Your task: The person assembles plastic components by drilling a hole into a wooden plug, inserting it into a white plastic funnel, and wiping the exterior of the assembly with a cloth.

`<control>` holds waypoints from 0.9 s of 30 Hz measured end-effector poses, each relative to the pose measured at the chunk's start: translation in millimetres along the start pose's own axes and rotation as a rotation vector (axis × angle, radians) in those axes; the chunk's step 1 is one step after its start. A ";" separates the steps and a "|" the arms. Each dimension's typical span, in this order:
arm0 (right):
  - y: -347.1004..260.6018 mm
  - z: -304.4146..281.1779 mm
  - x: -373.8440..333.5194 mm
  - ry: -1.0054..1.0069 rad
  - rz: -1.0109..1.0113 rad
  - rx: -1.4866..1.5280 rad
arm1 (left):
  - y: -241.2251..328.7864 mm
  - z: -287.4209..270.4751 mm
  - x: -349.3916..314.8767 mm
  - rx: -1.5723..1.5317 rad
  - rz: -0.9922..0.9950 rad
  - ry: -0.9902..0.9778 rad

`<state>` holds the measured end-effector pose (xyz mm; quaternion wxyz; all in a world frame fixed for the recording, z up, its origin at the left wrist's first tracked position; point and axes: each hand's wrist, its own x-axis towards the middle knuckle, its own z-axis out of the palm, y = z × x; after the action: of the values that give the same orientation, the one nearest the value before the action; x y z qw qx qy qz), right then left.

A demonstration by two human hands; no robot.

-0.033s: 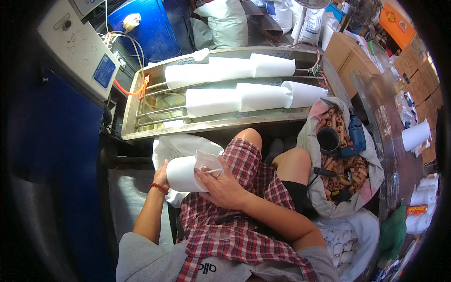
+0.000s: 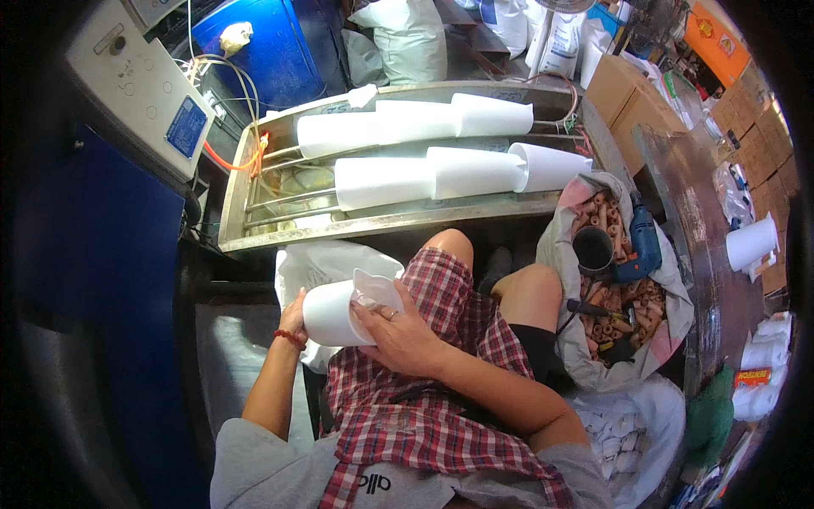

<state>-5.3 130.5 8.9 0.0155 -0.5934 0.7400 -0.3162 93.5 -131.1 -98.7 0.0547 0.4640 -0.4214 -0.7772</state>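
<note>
Above my lap I hold a white plastic container [image 2: 331,315], round-walled, lying on its side. A wavy raised lip stands at its open end, which points right. My left hand [image 2: 293,320], with a red bead bracelet at the wrist, cups the closed end. My right hand [image 2: 404,336], wearing a ring, grips the rim at the open end; some of its fingertips are hidden at the mouth. Beyond my knees, similar white containers [image 2: 386,182] lie end to end in two rows on metal rods in a long metal-framed trough [image 2: 292,238].
At right, a sack [image 2: 555,254] holds brown tube-like pieces, a dark cup [image 2: 593,249] and a blue power drill [image 2: 642,246]. A white plastic bag [image 2: 292,265] lies beyond my hands. A grey control box [image 2: 140,93] stands at left, a cardboard box [image 2: 632,100] at far right.
The container has turned very slightly in my hands, and my right fingers have shifted a little at its open end. Everything else stays put.
</note>
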 end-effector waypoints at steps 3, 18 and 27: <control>-3.6 1.9 6.2 -0.084 0.017 0.033 | -10.9 -9.7 10.8 -0.026 -0.054 -0.024; -10.0 -1.1 30.3 -0.091 -0.080 -0.023 | -30.2 -28.1 36.0 -0.308 0.016 -0.141; 25.4 -35.9 4.9 0.173 0.238 0.208 | 172.9 -37.3 89.8 -0.204 0.792 0.415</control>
<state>-43.1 144.6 27.0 0.0504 -0.4674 0.7670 -0.4367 18.7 -306.9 -45.3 0.4762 0.4053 -0.4676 -0.6248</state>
